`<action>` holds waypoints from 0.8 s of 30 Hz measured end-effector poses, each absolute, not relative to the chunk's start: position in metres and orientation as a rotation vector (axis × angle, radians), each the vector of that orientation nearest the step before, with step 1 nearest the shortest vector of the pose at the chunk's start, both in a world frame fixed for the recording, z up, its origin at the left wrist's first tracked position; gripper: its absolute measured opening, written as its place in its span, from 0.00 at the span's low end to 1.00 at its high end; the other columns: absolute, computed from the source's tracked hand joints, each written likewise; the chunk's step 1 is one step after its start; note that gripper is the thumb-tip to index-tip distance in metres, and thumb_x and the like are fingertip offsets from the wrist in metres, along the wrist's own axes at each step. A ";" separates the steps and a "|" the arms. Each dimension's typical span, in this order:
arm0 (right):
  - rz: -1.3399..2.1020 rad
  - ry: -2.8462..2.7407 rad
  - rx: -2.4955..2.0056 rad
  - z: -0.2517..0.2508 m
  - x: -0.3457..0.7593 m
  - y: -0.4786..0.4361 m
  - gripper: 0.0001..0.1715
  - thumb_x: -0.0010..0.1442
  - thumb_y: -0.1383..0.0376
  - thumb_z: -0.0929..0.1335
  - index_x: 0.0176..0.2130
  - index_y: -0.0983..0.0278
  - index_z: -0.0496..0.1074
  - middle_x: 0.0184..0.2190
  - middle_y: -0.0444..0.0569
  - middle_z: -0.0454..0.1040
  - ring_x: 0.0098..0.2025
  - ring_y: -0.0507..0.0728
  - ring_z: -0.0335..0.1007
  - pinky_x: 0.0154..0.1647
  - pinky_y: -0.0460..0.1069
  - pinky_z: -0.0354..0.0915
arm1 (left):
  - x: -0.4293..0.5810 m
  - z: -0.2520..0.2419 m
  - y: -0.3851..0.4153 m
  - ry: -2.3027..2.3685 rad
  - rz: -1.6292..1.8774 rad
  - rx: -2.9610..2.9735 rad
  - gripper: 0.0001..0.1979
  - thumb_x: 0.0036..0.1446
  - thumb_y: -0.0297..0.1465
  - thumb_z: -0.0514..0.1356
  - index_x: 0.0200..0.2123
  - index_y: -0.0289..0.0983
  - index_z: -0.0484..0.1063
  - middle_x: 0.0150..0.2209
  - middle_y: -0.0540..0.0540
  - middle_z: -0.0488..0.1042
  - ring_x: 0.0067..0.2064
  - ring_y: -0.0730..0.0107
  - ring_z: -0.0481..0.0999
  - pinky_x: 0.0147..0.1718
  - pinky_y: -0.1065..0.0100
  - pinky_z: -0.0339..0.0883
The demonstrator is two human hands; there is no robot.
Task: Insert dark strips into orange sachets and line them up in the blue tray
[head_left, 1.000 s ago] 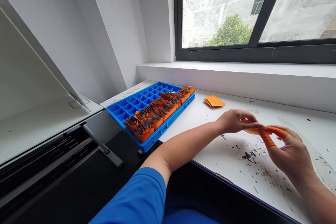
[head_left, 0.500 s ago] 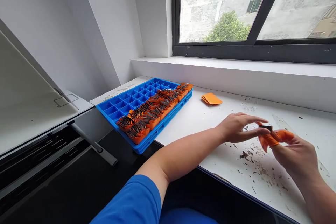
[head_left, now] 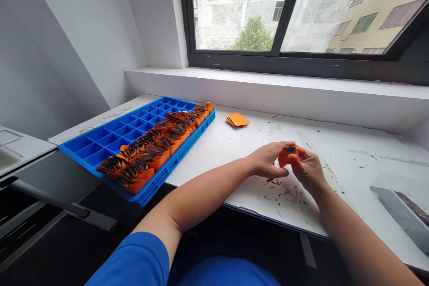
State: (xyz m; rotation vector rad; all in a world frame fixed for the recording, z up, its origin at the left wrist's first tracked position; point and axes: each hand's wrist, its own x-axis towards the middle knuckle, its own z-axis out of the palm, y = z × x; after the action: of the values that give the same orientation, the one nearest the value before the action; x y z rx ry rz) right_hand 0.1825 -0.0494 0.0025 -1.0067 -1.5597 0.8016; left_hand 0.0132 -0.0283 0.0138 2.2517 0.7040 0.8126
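Both my hands meet over the white worktop, fingers closed around one small orange paper piece [head_left: 284, 156] with a dark bit at its top. My left hand [head_left: 266, 160] pinches it from the left. My right hand [head_left: 306, 167], with orange finger covers, grips it from the right. Dark crumbs [head_left: 284, 190] lie scattered on the worktop just under the hands. To the left sits a blue gridded tray [head_left: 110, 130]; its near rows hold several orange cups filled with dark strips [head_left: 147, 154], its far cells are bare. A small stack of orange papers [head_left: 237, 119] lies beyond the hands.
The white worktop [head_left: 342, 161] runs along a sill under a dark-framed window [head_left: 284, 60]. A grey flat container with dark material [head_left: 402, 212] lies at the right edge. A grey machine surface and black frame [head_left: 40, 187] stand to the left, below the tray.
The camera has swung right, shifting the tray and papers leftward. My hands have drawn closer together, and the orange piece now sits folded between them instead of stretched out.
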 end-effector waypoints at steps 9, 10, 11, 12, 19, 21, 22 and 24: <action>0.948 -1.529 -0.954 -0.004 0.183 -0.050 0.44 0.43 0.25 0.68 0.19 0.62 0.73 0.20 0.51 0.74 0.26 0.59 0.72 0.33 0.55 0.70 | 0.028 -0.005 -0.035 0.596 1.001 2.151 0.41 0.43 0.23 0.61 0.64 0.42 0.58 0.62 0.38 0.67 0.61 0.50 0.69 0.60 0.50 0.66; 0.950 -1.520 -0.957 -0.004 0.183 -0.051 0.44 0.44 0.25 0.67 0.19 0.62 0.73 0.20 0.51 0.74 0.26 0.59 0.72 0.34 0.55 0.70 | 0.029 -0.007 -0.036 0.585 1.005 2.147 0.42 0.44 0.23 0.61 0.64 0.42 0.57 0.62 0.38 0.67 0.62 0.50 0.69 0.60 0.50 0.66; 0.956 -1.512 -0.953 -0.003 0.182 -0.051 0.44 0.45 0.24 0.66 0.19 0.62 0.73 0.20 0.50 0.74 0.26 0.59 0.72 0.34 0.54 0.70 | 0.030 -0.009 -0.036 0.583 1.009 2.140 0.42 0.44 0.23 0.61 0.64 0.42 0.57 0.62 0.37 0.66 0.63 0.50 0.68 0.61 0.51 0.65; 0.962 -1.509 -0.940 -0.002 0.182 -0.052 0.45 0.46 0.24 0.65 0.19 0.62 0.73 0.20 0.50 0.73 0.26 0.59 0.73 0.35 0.54 0.70 | 0.030 -0.010 -0.036 0.600 1.007 2.120 0.43 0.44 0.24 0.62 0.65 0.41 0.55 0.63 0.36 0.66 0.62 0.50 0.68 0.61 0.51 0.65; 0.911 -1.472 -0.954 0.002 0.176 -0.050 0.44 0.48 0.24 0.64 0.19 0.61 0.69 0.21 0.50 0.74 0.28 0.59 0.74 0.38 0.55 0.71 | 0.032 -0.013 -0.031 0.725 0.842 1.874 0.51 0.46 0.28 0.66 0.71 0.38 0.44 0.58 0.34 0.69 0.47 0.55 0.77 0.46 0.54 0.73; 0.904 -1.432 -1.010 0.002 0.176 -0.050 0.43 0.48 0.25 0.66 0.21 0.61 0.71 0.22 0.50 0.74 0.28 0.59 0.74 0.37 0.54 0.72 | 0.034 -0.014 -0.028 0.702 0.885 1.808 0.49 0.46 0.28 0.67 0.69 0.39 0.49 0.59 0.35 0.69 0.47 0.58 0.77 0.46 0.57 0.73; 0.904 -1.403 -1.032 0.002 0.176 -0.049 0.42 0.47 0.26 0.67 0.22 0.61 0.72 0.23 0.50 0.75 0.28 0.59 0.74 0.36 0.54 0.72 | 0.034 -0.015 -0.027 0.696 0.917 1.774 0.47 0.46 0.29 0.69 0.67 0.39 0.53 0.59 0.36 0.69 0.47 0.59 0.76 0.46 0.58 0.72; 0.904 -1.359 -1.052 0.001 0.177 -0.049 0.41 0.47 0.27 0.69 0.23 0.61 0.73 0.24 0.50 0.75 0.29 0.59 0.74 0.34 0.53 0.71 | 0.036 -0.015 -0.025 0.684 0.953 1.725 0.39 0.48 0.32 0.69 0.62 0.38 0.60 0.54 0.38 0.72 0.45 0.62 0.76 0.43 0.60 0.72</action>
State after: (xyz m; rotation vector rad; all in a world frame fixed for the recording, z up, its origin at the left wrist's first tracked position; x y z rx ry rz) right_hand 0.1765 -0.0490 0.0010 -1.0521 -1.3588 0.9043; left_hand 0.0356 -0.0254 -0.0149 1.7251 0.6842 0.9527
